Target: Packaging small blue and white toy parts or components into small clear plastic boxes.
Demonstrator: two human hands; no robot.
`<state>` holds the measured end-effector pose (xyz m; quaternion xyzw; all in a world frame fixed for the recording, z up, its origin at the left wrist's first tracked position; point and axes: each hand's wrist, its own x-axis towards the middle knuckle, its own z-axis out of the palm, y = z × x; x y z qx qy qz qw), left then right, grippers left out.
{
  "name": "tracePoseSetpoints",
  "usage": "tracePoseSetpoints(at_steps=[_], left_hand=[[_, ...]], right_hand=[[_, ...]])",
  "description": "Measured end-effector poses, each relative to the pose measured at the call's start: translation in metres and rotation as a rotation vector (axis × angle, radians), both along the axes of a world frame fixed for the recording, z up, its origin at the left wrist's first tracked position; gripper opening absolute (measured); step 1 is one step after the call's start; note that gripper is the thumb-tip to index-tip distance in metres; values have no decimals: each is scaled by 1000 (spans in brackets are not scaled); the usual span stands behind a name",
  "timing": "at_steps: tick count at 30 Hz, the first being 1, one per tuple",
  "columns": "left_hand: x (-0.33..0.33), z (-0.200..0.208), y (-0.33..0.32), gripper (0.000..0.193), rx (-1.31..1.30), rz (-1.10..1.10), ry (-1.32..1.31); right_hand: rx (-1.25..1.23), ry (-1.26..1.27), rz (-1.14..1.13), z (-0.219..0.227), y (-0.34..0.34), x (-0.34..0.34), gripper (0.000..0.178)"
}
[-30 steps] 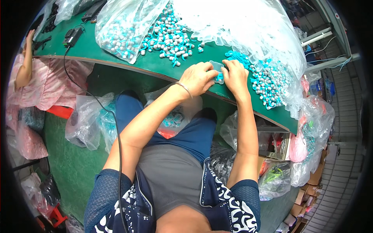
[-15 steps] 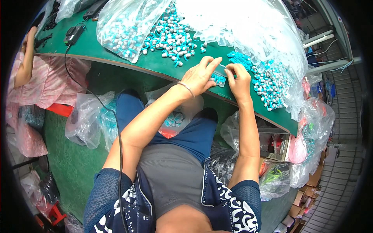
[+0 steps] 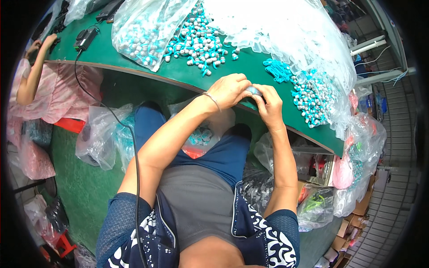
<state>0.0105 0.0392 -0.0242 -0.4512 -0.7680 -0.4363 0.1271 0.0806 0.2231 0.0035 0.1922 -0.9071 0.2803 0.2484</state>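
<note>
My left hand [image 3: 231, 90] and my right hand [image 3: 269, 105] meet at the near edge of a green table [image 3: 178, 73]. Together they pinch one small grey-and-teal piece [image 3: 253, 91] between the fingertips. A thin bracelet sits on my left wrist. Beyond the hands lies a loose heap of small grey pieces with teal cords [image 3: 199, 42]. A bundle of teal cords [image 3: 278, 70] lies just past my right hand, and a second heap of the pieces [image 3: 313, 96] is to its right, partly under clear plastic.
Clear plastic bags [image 3: 145, 27] and white sheeting [image 3: 286, 27] cover the far table. A black adapter [image 3: 85, 39] with a cable hangs off the left edge. Another person in pink [image 3: 40, 85] sits at left. Bags of parts [image 3: 100, 136] crowd the floor around my legs.
Both hands have drawn back from the heap toward the near table edge and closed together on one small piece.
</note>
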Motion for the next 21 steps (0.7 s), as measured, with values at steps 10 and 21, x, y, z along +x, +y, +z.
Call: tracePoseSetpoints(at_steps=[10, 21], left_hand=[[14, 6, -5, 22, 152, 111, -41], [81, -65, -29, 29, -154, -110, -55]], right_hand=[[-330, -490, 163, 28, 26, -35, 23], [362, 161, -214, 0, -5, -149, 43]])
